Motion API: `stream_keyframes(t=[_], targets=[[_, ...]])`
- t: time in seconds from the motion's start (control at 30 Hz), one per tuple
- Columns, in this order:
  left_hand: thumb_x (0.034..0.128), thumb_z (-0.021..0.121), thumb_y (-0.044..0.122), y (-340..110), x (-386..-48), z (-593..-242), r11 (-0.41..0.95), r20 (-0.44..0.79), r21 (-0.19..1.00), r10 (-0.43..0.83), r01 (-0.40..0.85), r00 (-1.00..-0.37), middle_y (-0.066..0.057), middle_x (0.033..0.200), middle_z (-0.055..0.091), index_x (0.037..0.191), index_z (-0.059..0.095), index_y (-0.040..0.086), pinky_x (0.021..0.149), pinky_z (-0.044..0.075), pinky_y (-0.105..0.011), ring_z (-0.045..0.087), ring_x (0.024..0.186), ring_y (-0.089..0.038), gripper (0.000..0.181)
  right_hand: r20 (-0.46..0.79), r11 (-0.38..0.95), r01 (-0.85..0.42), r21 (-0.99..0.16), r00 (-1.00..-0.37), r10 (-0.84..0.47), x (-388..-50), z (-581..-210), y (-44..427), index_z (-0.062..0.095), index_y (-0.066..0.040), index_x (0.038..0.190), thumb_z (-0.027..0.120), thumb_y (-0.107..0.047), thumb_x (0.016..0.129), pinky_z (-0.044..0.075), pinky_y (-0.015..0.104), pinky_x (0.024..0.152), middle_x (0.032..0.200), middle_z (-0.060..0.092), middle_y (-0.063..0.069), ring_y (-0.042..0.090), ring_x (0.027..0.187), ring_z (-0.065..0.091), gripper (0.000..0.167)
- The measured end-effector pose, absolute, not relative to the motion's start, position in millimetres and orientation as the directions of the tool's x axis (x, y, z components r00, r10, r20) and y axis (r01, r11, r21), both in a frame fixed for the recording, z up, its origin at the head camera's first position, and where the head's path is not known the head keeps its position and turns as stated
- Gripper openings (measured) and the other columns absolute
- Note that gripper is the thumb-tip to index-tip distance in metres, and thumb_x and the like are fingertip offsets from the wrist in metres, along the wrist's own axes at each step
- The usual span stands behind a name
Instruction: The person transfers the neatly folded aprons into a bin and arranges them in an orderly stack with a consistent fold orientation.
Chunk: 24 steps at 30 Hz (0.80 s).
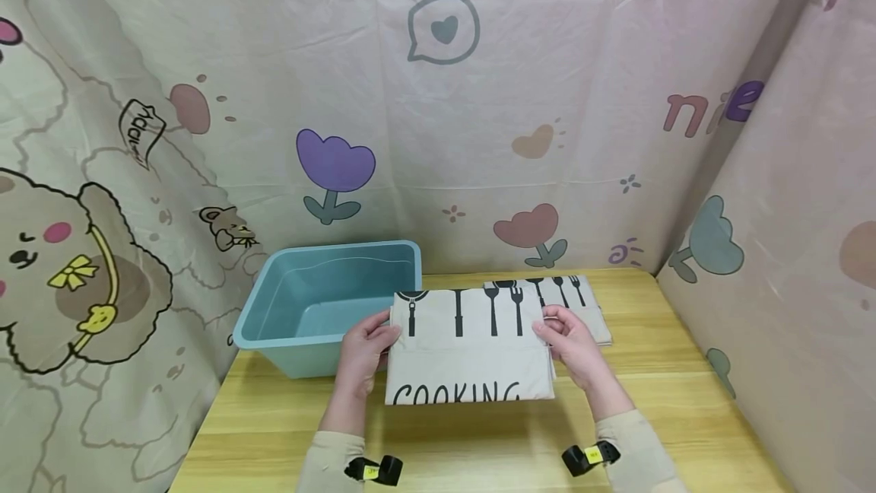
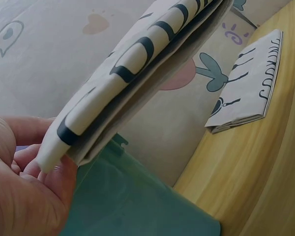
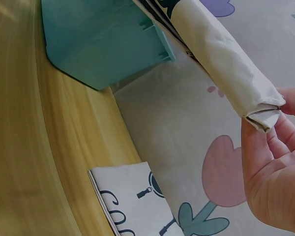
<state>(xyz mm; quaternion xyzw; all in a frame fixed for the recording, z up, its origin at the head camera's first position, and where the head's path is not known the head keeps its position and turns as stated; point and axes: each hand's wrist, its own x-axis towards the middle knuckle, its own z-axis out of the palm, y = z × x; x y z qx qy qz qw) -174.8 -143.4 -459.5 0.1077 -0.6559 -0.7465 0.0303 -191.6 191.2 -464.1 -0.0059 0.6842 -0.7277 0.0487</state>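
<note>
A folded white cloth [image 1: 472, 348], printed with dark kitchen utensils and the word COOKING, is held up above the table between both hands. My left hand [image 1: 364, 352] pinches its left edge between thumb and fingers. At the opposite edge, my right hand [image 1: 571, 341] pinches it the same way. In the left wrist view the folded layers of the cloth [image 2: 123, 83] show along its lower side. A second folded cloth [image 1: 590, 318] with a like print lies flat on the table behind the right hand, partly hidden by the held one in the head view.
Behind the left hand stands a blue-green plastic tub [image 1: 287, 342], its inside bare where visible. The wooden table [image 1: 657, 417] meets a printed curtain [image 1: 438, 135] at the back and on both sides. Each wrist wears a small black camera.
</note>
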Motion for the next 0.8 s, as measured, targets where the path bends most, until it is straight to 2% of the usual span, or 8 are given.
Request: stream_keyframes(t=[0.33,0.57,0.8], targets=[[0.0919,0.068,0.002,-155,-174,-456,-0.123,-0.129,0.987,-0.219,-0.104,-0.967,0.001,0.090,0.072,0.136,0.056,-0.005,0.062,0.056,-0.027,0.067,0.073,-0.009,0.046,-0.046,-0.058,0.052,-0.997,-0.994,-0.096,-197,-468,178,0.052,-0.002,0.106,0.064,-0.003,0.093,0.040,0.019,0.053,0.081,0.059,-0.004,0.005,0.065,0.048,0.017],[0.0911,0.068,0.001,-167,-176,-456,-0.074,-0.118,0.992,-0.268,-0.102,-0.956,0.002,0.088,0.072,0.133,0.059,-0.004,0.061,0.056,-0.026,0.066,0.072,-0.008,0.043,-0.047,-0.079,0.056,-0.995,-0.993,-0.112,-201,-469,165,0.052,-0.001,0.107,0.063,-0.002,0.093,0.044,0.019,0.054,0.080,0.059,-0.003,0.006,0.067,0.051,0.017],[0.0920,0.068,0.003,-178,-177,-454,-0.017,-0.114,0.993,-0.301,-0.114,-0.947,0.001,0.093,0.072,0.133,0.060,-0.003,0.062,0.055,-0.026,0.065,0.073,-0.007,0.042,-0.049,-0.112,0.062,-0.992,-0.991,-0.122,-201,-466,151,0.052,0.001,0.107,0.064,-0.001,0.093,0.044,0.020,0.054,0.080,0.060,-0.002,0.007,0.067,0.052,0.019]])
